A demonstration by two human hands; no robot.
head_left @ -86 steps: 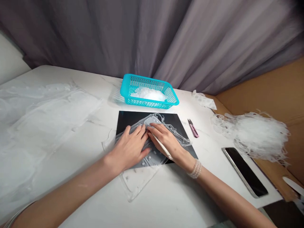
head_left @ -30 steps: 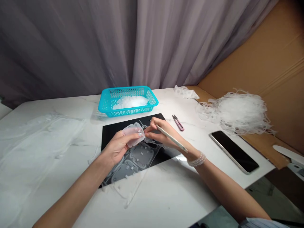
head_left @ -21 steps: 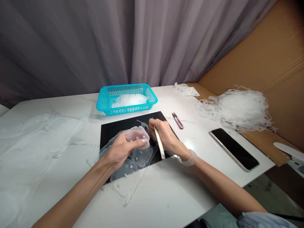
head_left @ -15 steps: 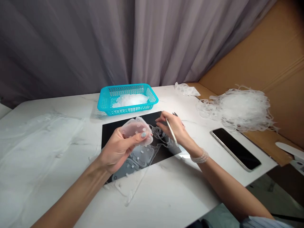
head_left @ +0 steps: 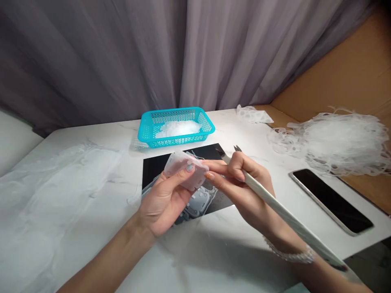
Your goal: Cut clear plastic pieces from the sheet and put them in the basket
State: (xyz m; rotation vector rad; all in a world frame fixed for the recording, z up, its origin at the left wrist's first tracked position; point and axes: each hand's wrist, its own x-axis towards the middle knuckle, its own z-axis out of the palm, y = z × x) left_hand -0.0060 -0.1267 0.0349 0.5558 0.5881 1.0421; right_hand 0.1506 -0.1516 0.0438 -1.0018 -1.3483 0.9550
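Note:
My left hand (head_left: 166, 195) is closed around a translucent, thin flexible sheet piece (head_left: 180, 162), thumb on top, above the black mat. My right hand (head_left: 250, 183) has come up against its right edge, thumb and index finger touching it there. Tucked in that hand are long white tweezers (head_left: 275, 203) with dark pointed tips, which point away to the back. More translucent cut sheets (head_left: 197, 203) with rounded outlines lie on the black mat (head_left: 155, 164), partly hidden below my hands.
A blue basket (head_left: 146, 132) holding white translucent pieces stands at the back. To the right are a phone (head_left: 332, 201), a heap of stringy translucent scraps (head_left: 345, 140) and a small clear piece (head_left: 255, 115). Plastic film (head_left: 45, 203) lies at left, cardboard (head_left: 342, 77) stands right.
My right hand has moved in from the mat's right side to the edge of the sheet piece, its tweezers swinging to point away. The view has shifted left.

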